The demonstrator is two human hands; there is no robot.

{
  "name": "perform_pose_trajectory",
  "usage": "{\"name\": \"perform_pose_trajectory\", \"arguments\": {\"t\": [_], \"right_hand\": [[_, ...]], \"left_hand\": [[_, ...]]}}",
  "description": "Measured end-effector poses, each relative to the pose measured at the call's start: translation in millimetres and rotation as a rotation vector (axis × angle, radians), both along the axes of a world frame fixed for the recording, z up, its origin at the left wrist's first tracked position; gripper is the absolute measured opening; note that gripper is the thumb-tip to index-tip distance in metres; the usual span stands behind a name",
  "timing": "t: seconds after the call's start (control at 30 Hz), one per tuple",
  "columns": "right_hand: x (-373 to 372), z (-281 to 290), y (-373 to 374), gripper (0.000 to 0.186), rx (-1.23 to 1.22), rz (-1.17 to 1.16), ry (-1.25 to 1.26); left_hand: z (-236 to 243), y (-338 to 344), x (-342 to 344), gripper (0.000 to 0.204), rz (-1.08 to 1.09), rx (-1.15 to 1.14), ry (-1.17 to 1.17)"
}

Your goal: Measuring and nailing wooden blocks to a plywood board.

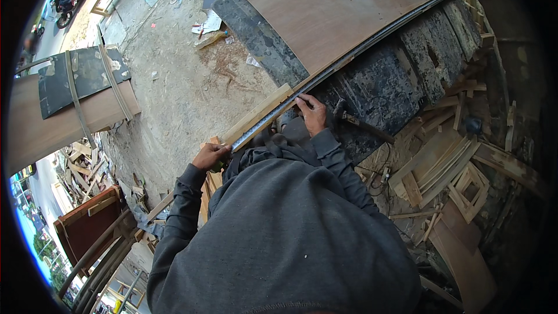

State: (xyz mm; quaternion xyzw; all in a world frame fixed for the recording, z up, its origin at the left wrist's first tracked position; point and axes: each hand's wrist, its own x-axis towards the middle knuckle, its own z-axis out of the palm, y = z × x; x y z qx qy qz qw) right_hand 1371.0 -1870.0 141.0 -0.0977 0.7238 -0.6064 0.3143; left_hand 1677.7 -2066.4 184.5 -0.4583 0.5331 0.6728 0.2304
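In front of my body lies a long pale wooden strip, slanting up to the right, with a narrow grey speckled band along its near side. My left hand is closed on its lower left end, fingers pinched together. Further up, my right hand pinches the near edge close to the strip's upper end, beside the corner of a large brown plywood sheet. Just right of that hand, a hammer-like tool with a wooden handle lies on a dark stained panel.
Wood offcuts and a small wooden frame are piled at right. Strapped boards stand at left, above scrap wood. Paper scraps litter the dusty ground. A motorcycle shows at the far left.
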Motion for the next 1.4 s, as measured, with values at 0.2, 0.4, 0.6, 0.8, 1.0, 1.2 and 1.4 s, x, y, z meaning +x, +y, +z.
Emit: {"name": "perform_pose_trajectory", "arguments": {"t": [0.2, 0.4, 0.6, 0.8, 1.0, 1.2, 1.4], "right_hand": [[1, -6, 0, 0.022, 0.011, 0.020, 0.099], [0, -11, 2, 0.023, -0.001, 0.039, 0.172], [3, -9, 0, 0.021, -0.024, 0.047, 0.181], [2, -13, 1, 0.021, -0.061, 0.035, 0.102], [2, -15, 2, 0.021, -0.050, 0.038, 0.137], [2, -15, 1, 0.020, -0.062, 0.035, 0.112], [1, -12, 2, 0.022, -0.067, 0.015, 0.093]], "left_hand": [[-1, 1, 0, 0.039, 0.007, -0.005, -0.019], [3, 2, -3, 0.040, 0.006, 0.001, -0.039], [5, 2, -2, 0.040, 0.009, -0.002, -0.047], [8, 3, -5, 0.040, -0.005, -0.015, -0.060], [8, 4, -4, 0.041, -0.005, -0.006, -0.057], [11, 4, -6, 0.042, -0.015, -0.016, -0.064], [18, 6, -13, 0.041, -0.019, -0.045, -0.074]]}}
